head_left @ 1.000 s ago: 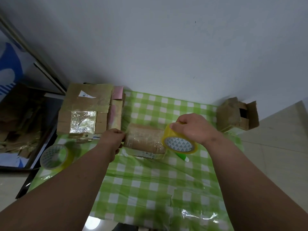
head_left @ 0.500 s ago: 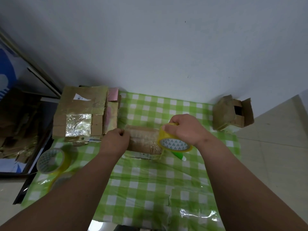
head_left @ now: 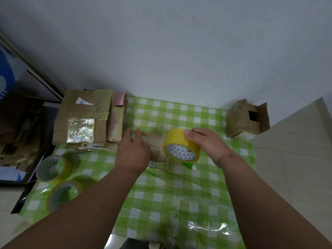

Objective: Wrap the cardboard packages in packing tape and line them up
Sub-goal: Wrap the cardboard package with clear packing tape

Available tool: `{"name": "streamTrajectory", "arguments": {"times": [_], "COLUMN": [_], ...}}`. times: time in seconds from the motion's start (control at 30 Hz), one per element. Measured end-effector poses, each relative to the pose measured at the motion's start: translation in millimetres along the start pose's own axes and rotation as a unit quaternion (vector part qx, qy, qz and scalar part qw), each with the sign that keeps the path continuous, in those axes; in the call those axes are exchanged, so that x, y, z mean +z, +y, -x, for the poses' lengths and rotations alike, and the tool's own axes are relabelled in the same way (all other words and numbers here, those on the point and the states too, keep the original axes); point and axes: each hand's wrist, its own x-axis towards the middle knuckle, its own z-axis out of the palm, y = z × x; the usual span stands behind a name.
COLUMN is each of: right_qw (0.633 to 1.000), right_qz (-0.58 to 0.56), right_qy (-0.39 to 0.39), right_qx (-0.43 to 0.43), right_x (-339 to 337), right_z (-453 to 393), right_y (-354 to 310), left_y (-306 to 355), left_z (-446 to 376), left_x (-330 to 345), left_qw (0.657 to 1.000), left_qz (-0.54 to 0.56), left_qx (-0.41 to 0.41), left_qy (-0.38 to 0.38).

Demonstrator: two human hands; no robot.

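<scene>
Green-and-white checked plastic cloth (head_left: 179,191) covers the counter, which stands against a plain pale wall (head_left: 179,51); beige floor tile (head_left: 296,159) shows beyond the right forearm. Left hand (head_left: 133,151), fingers straight, lies flat on the near end of a brown cardboard package wrapped in clear tape (head_left: 157,148) at the counter's centre. Right hand (head_left: 206,142), fingers curled, grips a roll of yellow packing tape (head_left: 181,145) held against the package's other end, its printed core facing the camera. Just beneath the roll, a green-and-white pen-like object (head_left: 190,165) lies on the cloth. Beyond the left hand, a flat taped cardboard package with a shiny clear patch (head_left: 80,119) lies beside a narrow package with pink paper (head_left: 115,121). Outside the left forearm, two further rolls of yellowish tape (head_left: 53,169) rest on the cloth. Beyond the right hand, an open crumpled cardboard box (head_left: 246,121) sits at the counter's far corner.
</scene>
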Motion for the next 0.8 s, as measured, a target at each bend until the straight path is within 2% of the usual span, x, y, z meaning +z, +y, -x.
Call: {"name": "streamTrajectory", "arguments": {"times": [0.2,0.33,0.5,0.57,0.63,0.8], "right_qw": [1.0,0.998,0.997,0.997,0.989,0.945], "right_qz": [0.006,-0.045,-0.035,0.014,0.125,0.318], "right_qy": [-0.028,-0.027,-0.029,-0.049,-0.065,-0.075], "right_qx": [-0.003,0.028,0.063,0.061,0.049,0.028], "right_x": [-6,-10,-18,-19,-22,-4], "right_z": [1,2,8,5,0,-15], "right_y": [6,18,36,38,40,45], "left_y": [-4,-5,-5,-5,-5,-2], "left_z": [3,2,3,3,3,0], "left_x": [8,6,4,4,4,6], "left_qw": [0.999,0.998,0.998,0.998,0.998,0.994], "left_qz": [-0.035,-0.038,-0.035,-0.036,-0.037,-0.07], "left_qx": [-0.002,-0.011,-0.014,-0.015,-0.018,-0.052], "left_qy": [-0.023,-0.05,-0.05,-0.051,-0.055,-0.058]}}
